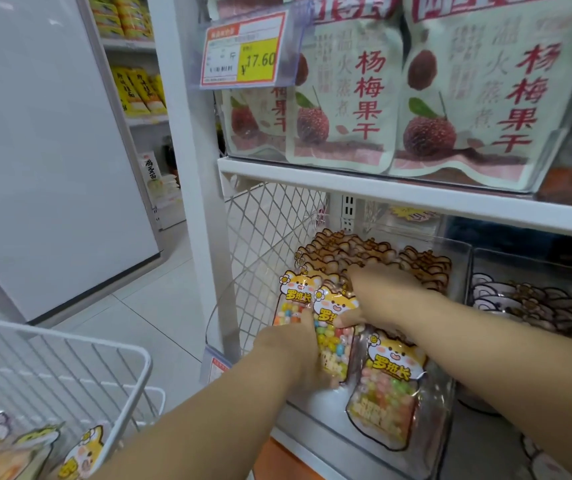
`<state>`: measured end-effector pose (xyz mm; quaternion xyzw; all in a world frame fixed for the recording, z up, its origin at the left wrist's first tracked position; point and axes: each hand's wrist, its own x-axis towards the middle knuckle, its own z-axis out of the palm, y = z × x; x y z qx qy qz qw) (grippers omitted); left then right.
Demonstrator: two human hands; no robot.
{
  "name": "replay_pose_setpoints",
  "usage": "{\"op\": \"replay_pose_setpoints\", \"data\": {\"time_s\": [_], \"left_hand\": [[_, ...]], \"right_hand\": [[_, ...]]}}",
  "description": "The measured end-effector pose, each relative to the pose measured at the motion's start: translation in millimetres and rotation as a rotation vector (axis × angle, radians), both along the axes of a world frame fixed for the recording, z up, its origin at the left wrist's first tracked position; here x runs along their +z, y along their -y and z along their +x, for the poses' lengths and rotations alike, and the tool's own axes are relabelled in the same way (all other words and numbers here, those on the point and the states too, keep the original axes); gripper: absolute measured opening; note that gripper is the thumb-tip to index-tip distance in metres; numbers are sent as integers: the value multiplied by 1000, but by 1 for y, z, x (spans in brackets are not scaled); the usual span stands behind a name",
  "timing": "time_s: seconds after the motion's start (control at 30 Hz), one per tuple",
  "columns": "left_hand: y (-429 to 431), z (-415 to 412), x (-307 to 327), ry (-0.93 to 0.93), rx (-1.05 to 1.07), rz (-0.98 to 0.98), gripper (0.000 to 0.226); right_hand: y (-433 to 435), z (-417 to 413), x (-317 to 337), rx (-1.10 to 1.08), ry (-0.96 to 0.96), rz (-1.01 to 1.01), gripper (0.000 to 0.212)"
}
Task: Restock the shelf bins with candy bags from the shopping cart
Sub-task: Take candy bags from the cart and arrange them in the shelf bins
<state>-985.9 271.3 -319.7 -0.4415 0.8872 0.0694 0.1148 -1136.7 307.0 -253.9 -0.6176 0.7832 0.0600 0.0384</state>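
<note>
Fingers clamped — left hand (291,344), right hand (381,292) — on a yellow cat-print candy bag (333,332); best seated upright in the clear plastic bin (459,268)

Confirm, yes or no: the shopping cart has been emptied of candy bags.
No, several candy bags lie inside the white wire shopping cart at the lower left.

Our left arm (208,410): bare, in from 7 o'clock. Our left hand (291,348): knuckles up, thumb raised, gripping a bag (333,341) by its 9 o'clock edge. Our right arm (502,348): bare, in from 4 o'clock. Our right hand (384,296): palm down, thumb and fingers pinching the same bag's top.
</note>
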Motion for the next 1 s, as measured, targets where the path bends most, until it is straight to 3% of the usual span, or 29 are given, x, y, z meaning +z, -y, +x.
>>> {"op": "replay_pose_setpoints", "data": {"time_s": [0.13,0.37,0.63,0.83,1.0], "left_hand": [[-7,-4,5,95,-40,-165,101],[-3,2,17,225,-21,-151,112],[-19,12,53,278,30,-152,83],[-60,47,93,-126,129,-200,61],[-115,128,124,-356,146,-239,50]], "right_hand": [[-2,2,-1,20,-15,9,81],[-6,-1,4,3,12,-40,90],[-30,15,23,79,1,-213,61],[-77,51,57,145,74,-315,38],[-111,103,78,270,178,-384,27]]}}
